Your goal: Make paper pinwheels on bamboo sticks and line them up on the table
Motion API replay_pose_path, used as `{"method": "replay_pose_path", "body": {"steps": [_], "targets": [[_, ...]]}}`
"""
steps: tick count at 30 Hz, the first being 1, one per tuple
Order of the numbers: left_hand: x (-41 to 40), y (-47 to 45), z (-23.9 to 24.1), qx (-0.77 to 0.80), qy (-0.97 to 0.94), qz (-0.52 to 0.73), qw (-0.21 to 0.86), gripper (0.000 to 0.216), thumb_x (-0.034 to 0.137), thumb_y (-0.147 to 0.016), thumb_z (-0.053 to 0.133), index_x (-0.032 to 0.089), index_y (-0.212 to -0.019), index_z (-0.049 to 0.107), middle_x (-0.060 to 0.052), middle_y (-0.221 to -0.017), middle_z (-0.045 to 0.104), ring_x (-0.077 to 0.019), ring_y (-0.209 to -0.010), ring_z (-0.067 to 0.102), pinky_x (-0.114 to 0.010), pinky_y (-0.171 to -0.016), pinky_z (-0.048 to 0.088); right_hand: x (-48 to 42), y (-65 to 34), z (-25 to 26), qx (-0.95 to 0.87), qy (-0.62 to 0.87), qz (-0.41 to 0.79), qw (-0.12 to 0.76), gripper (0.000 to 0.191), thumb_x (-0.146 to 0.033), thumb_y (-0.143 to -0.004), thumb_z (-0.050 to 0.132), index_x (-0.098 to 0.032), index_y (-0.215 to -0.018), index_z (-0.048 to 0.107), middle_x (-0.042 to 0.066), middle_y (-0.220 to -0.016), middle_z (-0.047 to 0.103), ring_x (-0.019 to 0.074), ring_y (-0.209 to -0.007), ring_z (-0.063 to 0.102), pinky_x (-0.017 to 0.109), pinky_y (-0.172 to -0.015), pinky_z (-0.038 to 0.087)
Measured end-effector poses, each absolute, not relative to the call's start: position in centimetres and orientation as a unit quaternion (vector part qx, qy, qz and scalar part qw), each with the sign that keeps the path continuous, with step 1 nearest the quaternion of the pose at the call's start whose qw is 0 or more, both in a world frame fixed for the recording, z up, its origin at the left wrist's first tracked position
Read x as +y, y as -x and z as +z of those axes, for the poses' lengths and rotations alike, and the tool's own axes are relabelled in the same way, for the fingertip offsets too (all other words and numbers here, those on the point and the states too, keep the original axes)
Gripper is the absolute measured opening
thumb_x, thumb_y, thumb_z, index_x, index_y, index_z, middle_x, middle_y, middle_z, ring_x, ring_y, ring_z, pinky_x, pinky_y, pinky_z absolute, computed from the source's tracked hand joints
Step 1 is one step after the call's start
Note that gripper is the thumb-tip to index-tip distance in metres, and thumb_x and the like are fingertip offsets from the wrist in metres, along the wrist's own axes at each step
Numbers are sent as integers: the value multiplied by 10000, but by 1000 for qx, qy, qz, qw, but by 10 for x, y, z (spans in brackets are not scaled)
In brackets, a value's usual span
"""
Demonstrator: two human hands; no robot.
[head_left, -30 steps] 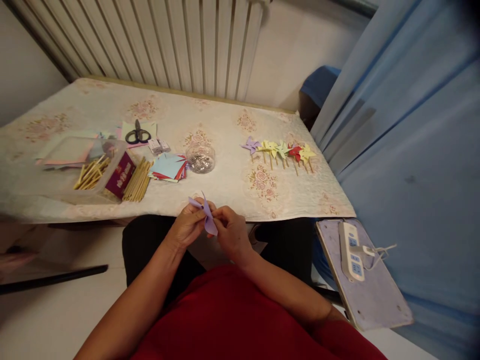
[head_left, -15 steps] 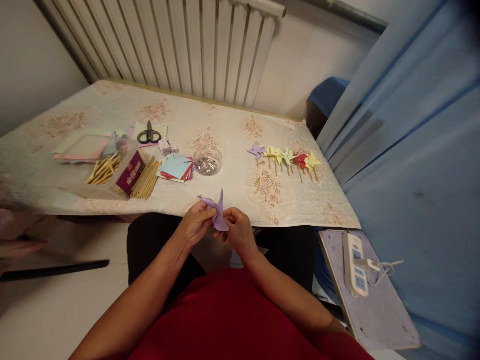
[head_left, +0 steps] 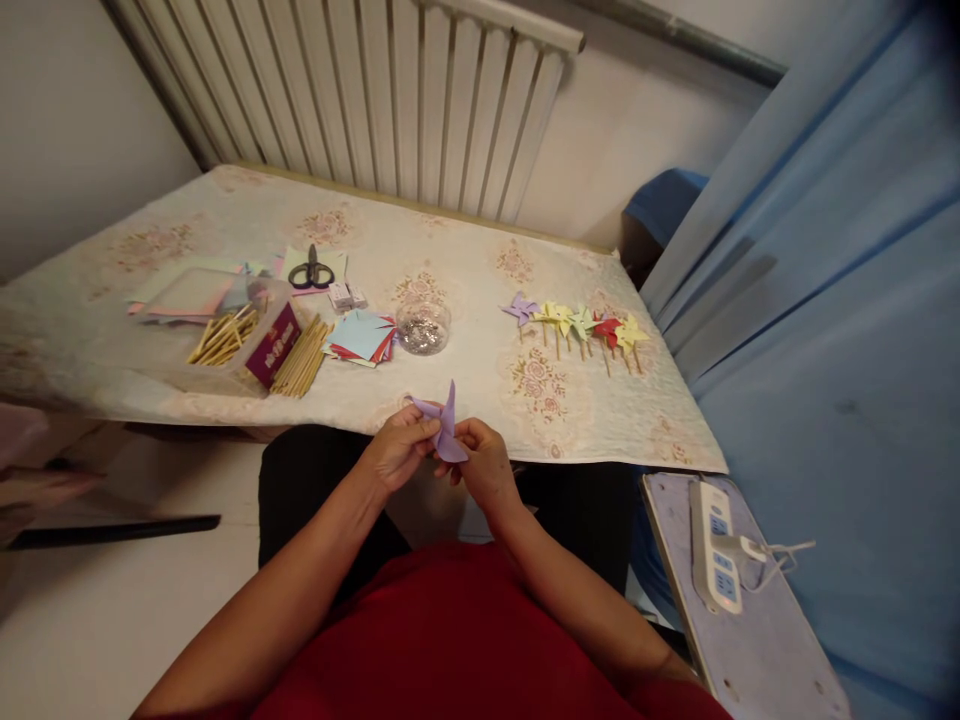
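Note:
A purple paper pinwheel [head_left: 448,430] is between my hands, just in front of the table's near edge. My left hand [head_left: 400,446] pinches it from the left, thumb near its centre. Behind its lower right blade, my right hand [head_left: 484,460] has its fingers closed at the pinwheel; whether they also grip a stick or pin there is hidden. Beyond my hands stand a round clear dish [head_left: 424,330] of small shiny metal pieces and a fanned stack of cut paper squares [head_left: 362,336]. Several finished pinwheels [head_left: 581,322] on sticks lie in a row to the right.
On the left are a clear plastic box [head_left: 232,350] of sticks, a loose pile of sticks [head_left: 301,358], scissors [head_left: 311,272] and paper sheets [head_left: 191,292]. A power strip [head_left: 715,548] rests on a low stand at right. Another person's hand [head_left: 52,490] shows blurred at far left.
The view has shifted slightly, so the table's things sit a little further right. Both hands still hold the purple pinwheel in nearly the same pose.

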State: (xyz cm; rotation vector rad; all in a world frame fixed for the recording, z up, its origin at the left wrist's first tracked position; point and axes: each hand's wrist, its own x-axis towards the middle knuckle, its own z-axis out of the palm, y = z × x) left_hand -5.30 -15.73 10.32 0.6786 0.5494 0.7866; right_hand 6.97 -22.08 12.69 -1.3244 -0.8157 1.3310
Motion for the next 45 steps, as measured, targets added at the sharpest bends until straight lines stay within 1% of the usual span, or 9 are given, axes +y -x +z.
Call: {"method": "replay_pose_path", "body": {"steps": [5, 10, 17, 26, 29, 33, 42, 45], "targets": [[-153, 56, 98, 238, -341, 340, 844, 392, 309, -636, 868, 106, -868, 626, -23, -633, 652, -132, -503, 587, -234, -496, 466, -221, -71, 125, -346, 553, 554, 517, 115, -295, -693, 609, -199, -738, 566, -43, -567, 625, 97, -385, 541, 183, -356, 340], [-150, 61, 88, 223, -360, 325, 846, 335, 318, -693, 831, 95, -848, 636, -60, -660, 682, -154, -536, 619, -253, -531, 487, -220, -71, 122, -346, 549, 562, 513, 117, -300, -690, 612, -201, -738, 571, -42, -559, 621, 100, -366, 524, 193, -347, 329], [-150, 63, 85, 208, -368, 326, 845, 306, 312, -712, 818, 90, -821, 639, -62, -646, 677, -150, -531, 616, -253, -536, 491, -220, -71, 117, -345, 549, 572, 502, 151, -333, -694, 625, -201, -743, 572, -29, -576, 632, 119, -393, 562, 196, -353, 328], [-152, 63, 89, 198, -363, 314, 855, 313, 318, -711, 812, 113, -822, 602, -43, -627, 654, -178, -523, 627, -277, -500, 496, -220, -72, 116, -348, 547, 573, 502, 177, -353, -704, 654, -201, -737, 568, -39, -576, 624, 103, -371, 527, 201, -353, 332], [-153, 63, 89, 199, -368, 322, 850, 297, 305, -726, 796, 128, -825, 580, -28, -615, 638, -185, -534, 634, -281, -497, 505, -220, -72, 115, -353, 542, 573, 504, 157, -336, -709, 646, -201, -742, 573, -41, -581, 624, 102, -374, 531, 199, -353, 327], [-154, 63, 88, 196, -379, 326, 843, 295, 325, -749, 769, 146, -831, 550, -38, -632, 649, -207, -532, 640, -299, -473, 505, -220, -72, 115, -356, 542, 569, 506, 125, -313, -718, 621, -199, -742, 577, -40, -571, 622, 103, -375, 534, 198, -354, 322], [-155, 63, 88, 225, -368, 348, 832, 297, 275, -729, 789, 157, -838, 539, 8, -610, 617, -164, -529, 618, -267, -501, 492, -220, -73, 115, -353, 548, 567, 504, 120, -308, -702, 620, -205, -730, 566, -47, -554, 616, 101, -366, 520, 198, -350, 314], [-156, 62, 87, 227, -373, 350, 829, 304, 282, -728, 786, 161, -838, 530, 1, -611, 626, -174, -530, 623, -270, -491, 491, -221, -73, 115, -352, 549, 568, 502, 138, -319, -698, 638, -205, -732, 566, -50, -552, 615, 102, -369, 518, 199, -351, 311]]}}
